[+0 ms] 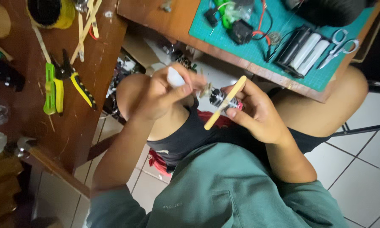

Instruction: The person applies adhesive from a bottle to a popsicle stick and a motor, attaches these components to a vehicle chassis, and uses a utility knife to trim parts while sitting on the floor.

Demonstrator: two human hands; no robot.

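Note:
My left hand (pixel 162 95) is closed around a small white bottle (pixel 175 78), its tip pointed toward a small metal motor. My right hand (pixel 257 112) grips that small motor (pixel 218 98) together with a flat wooden stick (pixel 225 102) laid across it. Both hands meet above my lap, between my bare knees. The motor's far end is hidden by my right fingers.
A wooden table (pixel 93 63) on the left holds yellow-handled pliers (pixel 74 76), a green tool (pixel 50 88) and wooden sticks (pixel 86 27). Ahead, a green cutting mat (pixel 266 46) carries a black battery holder (pixel 304 50), scissors (pixel 340 46) and wires. White tiled floor (pixel 363 169) lies to the right.

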